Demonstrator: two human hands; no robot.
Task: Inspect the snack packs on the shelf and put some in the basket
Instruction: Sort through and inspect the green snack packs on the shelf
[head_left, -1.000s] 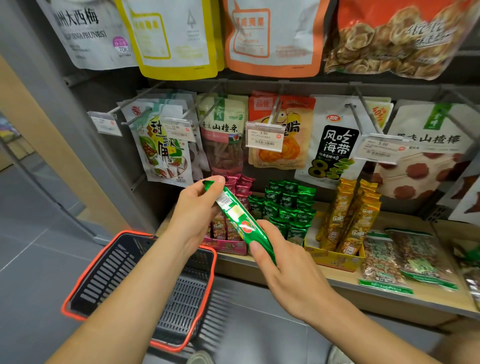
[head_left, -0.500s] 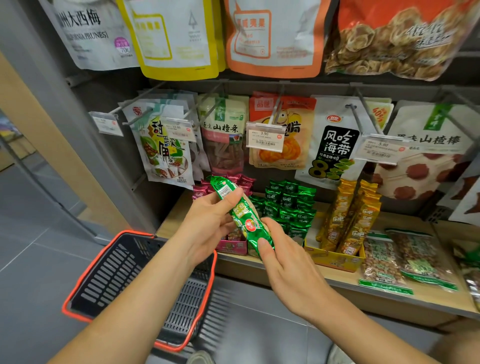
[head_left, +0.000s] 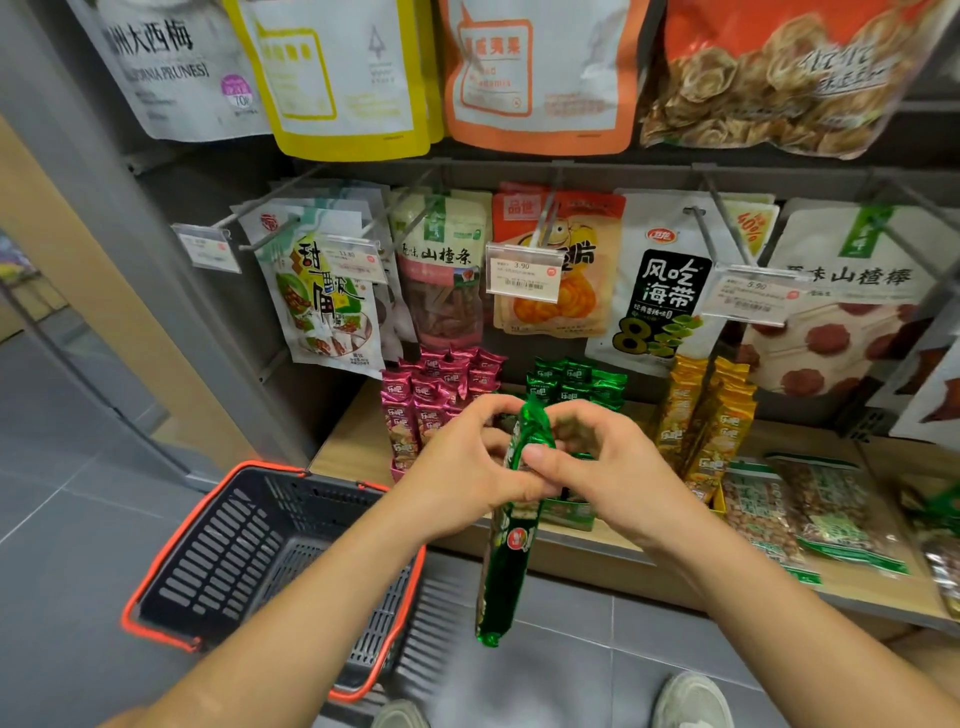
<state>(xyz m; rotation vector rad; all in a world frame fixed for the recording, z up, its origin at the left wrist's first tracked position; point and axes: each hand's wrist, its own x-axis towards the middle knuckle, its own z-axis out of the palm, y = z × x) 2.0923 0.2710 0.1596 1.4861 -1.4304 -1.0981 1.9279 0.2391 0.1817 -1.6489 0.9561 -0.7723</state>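
Before the shelf (head_left: 363, 441), left hand (head_left: 462, 467) and right hand (head_left: 613, 467) both pinch the green snack pack (head_left: 506, 571) near its top; it hangs upright beside the basket (head_left: 156, 587).

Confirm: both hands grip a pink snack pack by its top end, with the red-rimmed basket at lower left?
Not pink: the head view shows the snack pack is green. The left hand and right hand do grip its top end, and the red-rimmed basket is at lower left.
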